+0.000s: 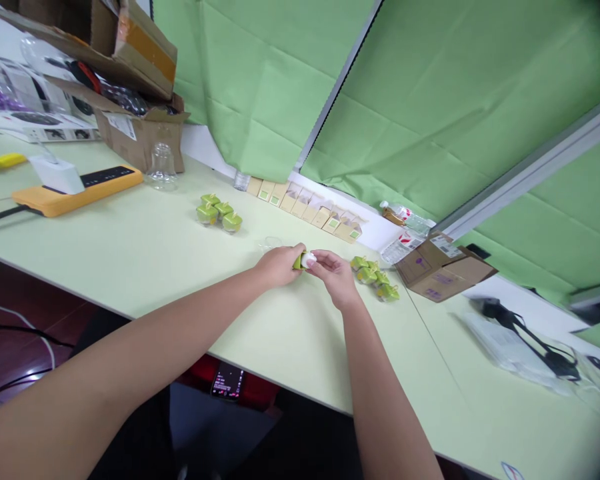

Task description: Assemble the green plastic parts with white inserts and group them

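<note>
My left hand [277, 266] is closed around a small green packet [297, 264] above the middle of the table. My right hand [337, 275] pinches a small white rounded piece [309, 259] at the packet's open-looking end. Whether the white piece is partly inside the green one I cannot tell. Just behind my left hand lies a clear plastic piece [270, 244], faint against the tabletop. To the left stands a group of small green-topped containers [219, 212] with loops on top. A similar group of containers [375, 277] is right of my right hand.
Small tan boxes [305, 205] line the table's back edge. Plastic bottles [405, 227] and a cardboard box [437, 267] are at the right, near a black cable [535, 340]. An orange power strip [80, 190], clear cup [162, 167] and open carton [140, 133] stand left.
</note>
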Demonstrator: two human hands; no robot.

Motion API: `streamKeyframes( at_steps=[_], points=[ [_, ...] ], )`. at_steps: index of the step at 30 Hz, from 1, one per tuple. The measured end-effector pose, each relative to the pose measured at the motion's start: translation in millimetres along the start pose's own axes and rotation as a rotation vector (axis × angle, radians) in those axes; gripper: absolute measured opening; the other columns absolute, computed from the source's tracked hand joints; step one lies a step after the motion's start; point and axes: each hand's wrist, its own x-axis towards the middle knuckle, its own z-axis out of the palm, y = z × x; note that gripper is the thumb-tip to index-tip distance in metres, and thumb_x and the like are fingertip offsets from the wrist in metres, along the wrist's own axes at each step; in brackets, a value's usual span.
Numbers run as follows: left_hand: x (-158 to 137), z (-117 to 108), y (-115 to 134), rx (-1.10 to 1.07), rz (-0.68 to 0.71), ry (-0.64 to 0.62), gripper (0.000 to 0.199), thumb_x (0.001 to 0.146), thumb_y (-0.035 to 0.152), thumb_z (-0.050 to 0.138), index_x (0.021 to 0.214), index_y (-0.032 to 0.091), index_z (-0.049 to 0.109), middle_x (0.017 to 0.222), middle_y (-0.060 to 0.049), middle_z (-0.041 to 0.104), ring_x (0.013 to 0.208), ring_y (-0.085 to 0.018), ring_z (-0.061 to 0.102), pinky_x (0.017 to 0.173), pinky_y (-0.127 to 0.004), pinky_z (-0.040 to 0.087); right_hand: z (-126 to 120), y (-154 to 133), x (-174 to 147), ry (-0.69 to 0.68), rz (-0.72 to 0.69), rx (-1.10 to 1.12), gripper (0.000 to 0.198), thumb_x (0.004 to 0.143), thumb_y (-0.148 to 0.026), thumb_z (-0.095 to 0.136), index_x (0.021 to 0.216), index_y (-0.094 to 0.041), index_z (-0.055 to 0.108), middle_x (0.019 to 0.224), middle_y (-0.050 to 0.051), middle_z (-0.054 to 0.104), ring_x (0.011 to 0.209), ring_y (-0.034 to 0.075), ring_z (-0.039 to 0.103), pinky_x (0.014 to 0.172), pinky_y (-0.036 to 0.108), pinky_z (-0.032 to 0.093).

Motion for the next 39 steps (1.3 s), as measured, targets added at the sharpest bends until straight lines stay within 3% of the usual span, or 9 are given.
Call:
streamKeyframes(
  at_steps=[7, 16, 22, 34, 39],
  points=[
    [-0.5, 1.5, -2.7, -0.003, 0.022, 0.020, 0.029, 0.081, 0.025, 0.059, 0.109, 0.025, 0.051, 0.091, -0.005, 0.067, 0.080, -0.024, 0.064, 0.058, -0.029, 0.039, -0.3, 4.3, 0.3, -0.008, -0.007, -0.014, 0.039, 0.068, -0.042, 0.083, 0.099, -0.021, 0.071, 0.100, 0.005, 0.073, 0.093, 0.020, 0.067, 0.094, 0.045, 0.054],
    [-0.6, 12.4, -12.1, -0.079, 0.000, 0.013, 0.027, 0.084, 0.032, 0.058, 0.109, 0.025, 0.051, 0.091, -0.005, 0.068, 0.081, -0.024, 0.064, 0.057, -0.029, 0.038, 11.3, 10.4, 1.9, 0.048, -0.102, -0.339, 0.037, 0.074, -0.044, 0.076, 0.104, -0.022, 0.073, 0.107, 0.007, 0.072, 0.091, 0.021, 0.067, 0.084, 0.038, 0.057],
    [0.2, 12.0, -12.4, -0.118, -0.043, 0.018, 0.030, 0.082, 0.030, 0.060, 0.110, 0.026, 0.051, 0.089, -0.004, 0.067, 0.080, -0.023, 0.064, 0.058, -0.028, 0.039, 16.3, 10.8, 0.3, 0.094, -0.199, -0.393, 0.031, 0.078, -0.045, 0.071, 0.099, -0.023, 0.068, 0.099, 0.005, 0.070, 0.085, 0.019, 0.066, 0.076, 0.034, 0.059],
    [1.0, 12.0, -14.7, -0.105, -0.013, -0.018, 0.028, 0.082, 0.031, 0.060, 0.108, 0.025, 0.052, 0.091, -0.004, 0.070, 0.084, -0.024, 0.066, 0.060, -0.028, 0.042, 17.8, 8.0, 0.5, 0.049, -0.217, -0.448, 0.028, 0.078, -0.042, 0.069, 0.096, -0.021, 0.070, 0.096, 0.005, 0.072, 0.082, 0.019, 0.067, 0.078, 0.035, 0.060],
    [0.7, 11.2, -14.3, -0.123, -0.001, -0.010, 0.027, 0.081, 0.028, 0.059, 0.108, 0.024, 0.054, 0.091, -0.005, 0.069, 0.082, -0.024, 0.066, 0.060, -0.028, 0.041, 20.6, 7.8, -1.1, 0.092, -0.216, -0.482, 0.028, 0.077, -0.044, 0.070, 0.094, -0.022, 0.069, 0.094, 0.004, 0.072, 0.082, 0.019, 0.067, 0.078, 0.035, 0.059]
  ],
)
